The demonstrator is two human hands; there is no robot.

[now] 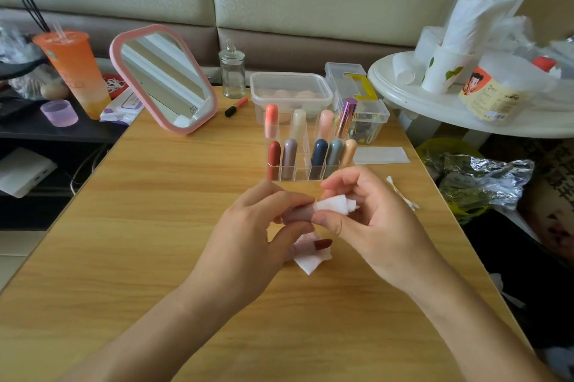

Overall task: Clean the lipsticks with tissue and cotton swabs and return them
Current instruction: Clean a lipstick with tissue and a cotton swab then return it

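Note:
My left hand (pixel 248 235) grips a pale pink lipstick part (pixel 298 214) above the table's middle. My right hand (pixel 366 220) pinches a folded white tissue (pixel 334 204) wrapped over its right end. Under the hands a dark red lipstick bullet (pixel 323 244) lies on another white tissue (pixel 310 260). A clear acrylic organizer (pixel 306 173) behind the hands holds several capped lipsticks upright in two rows. Cotton swabs (pixel 402 193) lie on the table to the right of my right hand.
A pink-framed mirror (pixel 164 77) stands at the back left. Behind the organizer are a glass jar (pixel 232 72), a clear lidded box (pixel 290 91), a small clear case (pixel 366 114) and a loose orange lip pen (pixel 236 106). A folded tissue (pixel 381 155) lies beside the organizer.

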